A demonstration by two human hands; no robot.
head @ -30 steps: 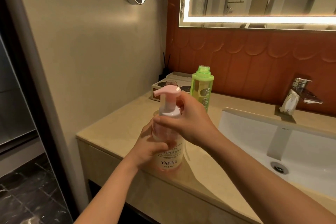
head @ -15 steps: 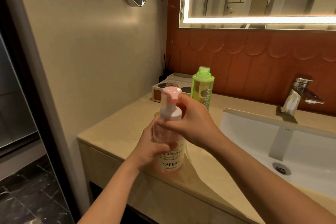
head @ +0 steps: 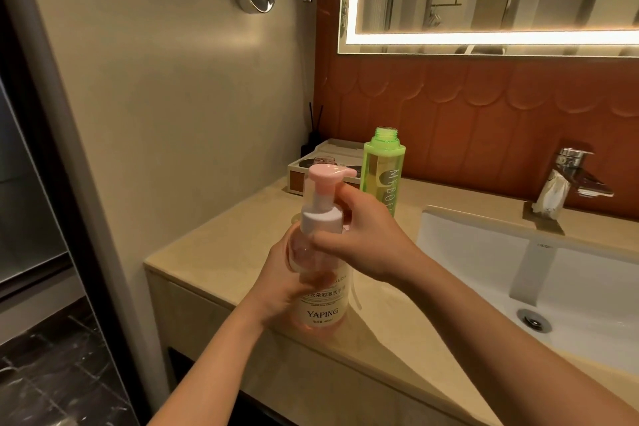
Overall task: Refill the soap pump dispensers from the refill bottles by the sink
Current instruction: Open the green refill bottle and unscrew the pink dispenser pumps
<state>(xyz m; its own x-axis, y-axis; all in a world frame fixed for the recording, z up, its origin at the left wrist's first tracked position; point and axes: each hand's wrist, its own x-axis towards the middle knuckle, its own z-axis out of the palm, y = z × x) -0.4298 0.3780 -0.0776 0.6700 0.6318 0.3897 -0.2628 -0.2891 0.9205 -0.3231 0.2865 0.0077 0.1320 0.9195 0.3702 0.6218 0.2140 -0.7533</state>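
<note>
Upright on the counter (head: 214, 245), the pink dispenser (head: 320, 273) stands between both hands: left hand (head: 287, 290) grips its body, right hand (head: 366, 235) grasps its collar, spout pointing right.

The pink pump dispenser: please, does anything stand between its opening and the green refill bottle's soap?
Yes: its pink-and-white pump head sits on the neck of the clear pink pump dispenser, closing it. The right hand grips the pump's collar; the left hand holds the body. The uncapped translucent green refill bottle stands behind.

Pink pump dispenser (head: 320, 273), green refill bottle (head: 382, 171), beige counter (head: 214, 245), scalloped rust tiles (head: 484, 107)
</note>
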